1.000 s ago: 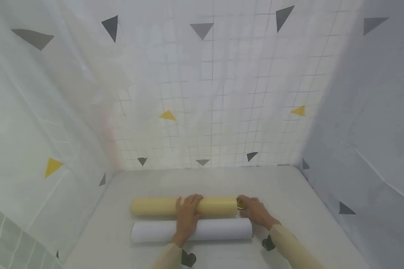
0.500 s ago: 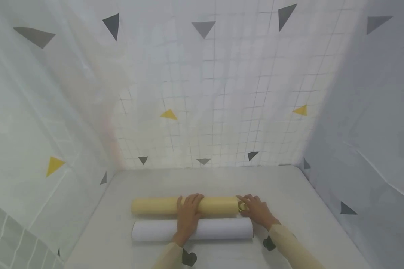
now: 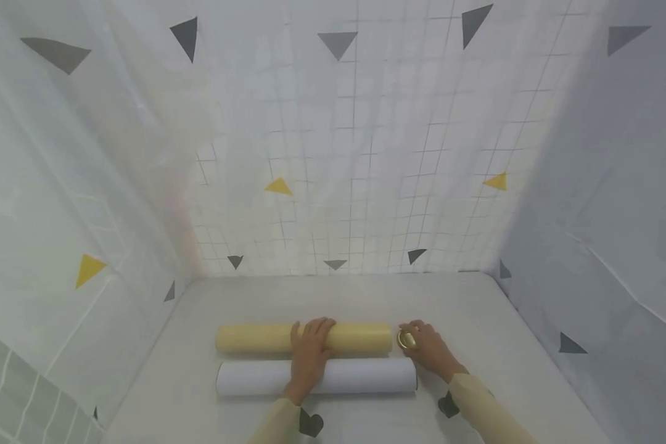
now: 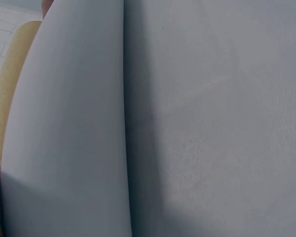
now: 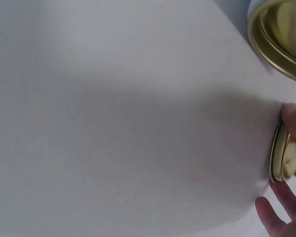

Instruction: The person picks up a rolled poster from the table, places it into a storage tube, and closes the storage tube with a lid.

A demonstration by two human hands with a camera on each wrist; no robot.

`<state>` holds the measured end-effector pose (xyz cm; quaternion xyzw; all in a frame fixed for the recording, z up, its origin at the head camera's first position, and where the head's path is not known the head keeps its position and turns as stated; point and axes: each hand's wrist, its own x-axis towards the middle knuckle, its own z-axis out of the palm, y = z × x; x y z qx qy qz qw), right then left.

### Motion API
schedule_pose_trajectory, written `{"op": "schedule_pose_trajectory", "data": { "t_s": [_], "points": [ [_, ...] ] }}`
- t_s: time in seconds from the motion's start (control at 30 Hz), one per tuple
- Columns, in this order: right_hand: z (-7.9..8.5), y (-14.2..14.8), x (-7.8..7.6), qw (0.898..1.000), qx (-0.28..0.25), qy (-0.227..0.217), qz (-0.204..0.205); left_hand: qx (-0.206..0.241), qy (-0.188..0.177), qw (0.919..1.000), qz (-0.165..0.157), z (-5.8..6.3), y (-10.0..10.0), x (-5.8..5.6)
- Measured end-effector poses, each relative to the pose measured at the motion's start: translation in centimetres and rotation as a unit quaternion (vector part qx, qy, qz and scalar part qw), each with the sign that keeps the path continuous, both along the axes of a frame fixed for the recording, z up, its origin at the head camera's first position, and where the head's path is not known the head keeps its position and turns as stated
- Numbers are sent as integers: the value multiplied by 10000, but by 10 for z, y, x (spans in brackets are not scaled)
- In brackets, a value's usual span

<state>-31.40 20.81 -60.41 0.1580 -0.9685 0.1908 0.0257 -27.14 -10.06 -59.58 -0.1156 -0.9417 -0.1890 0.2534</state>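
Observation:
A yellow tube point(image 3: 250, 339) lies crosswise on the table in the head view, a white tube point(image 3: 366, 376) parallel on its near side. My left hand point(image 3: 309, 357) reaches across the white tube and holds the yellow one around its middle, fingers bent over the top. Just off the yellow tube's right end, my right hand point(image 3: 431, 353) pinches a round gold metal cap point(image 3: 407, 339). The right wrist view shows this cap point(image 5: 286, 158) on edge between thumb and fingers. White tube point(image 4: 69, 108) fills much of the left wrist view, hiding most of the left hand.
The white tube's gold metal end point(image 5: 266, 47) shows in the right wrist view. A pale cloth covers the table point(image 3: 338, 296). White sheeting point(image 3: 366, 154) with grid lines and triangles stands behind and at both sides.
The gold cap has come away from the yellow tube's right end and moved slightly right in my right hand, leaving a gap. My left hand stays in place on the tube.

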Motion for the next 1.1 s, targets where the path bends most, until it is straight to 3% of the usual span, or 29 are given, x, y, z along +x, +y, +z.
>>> {"op": "schedule_pose_trajectory", "data": {
  "t_s": [0.2,0.57,0.77,0.93,1.1],
  "points": [
    [7,5,2,9991,-399,-94,138,63,49,10000,-55,0,0,0],
    [12,8,0,9968,-708,-361,35,82,-220,9997,-74,-3,-1,-4],
    [9,12,2,9952,-943,-240,85,74,-177,9998,-80,-1,-2,-1],
    [7,10,1,9939,-1070,-226,-118,157,-253,9995,-108,-1,-3,2],
    [7,7,-1,9936,-1105,100,-218,176,-244,9995,-80,0,-2,2]
  ]
}}
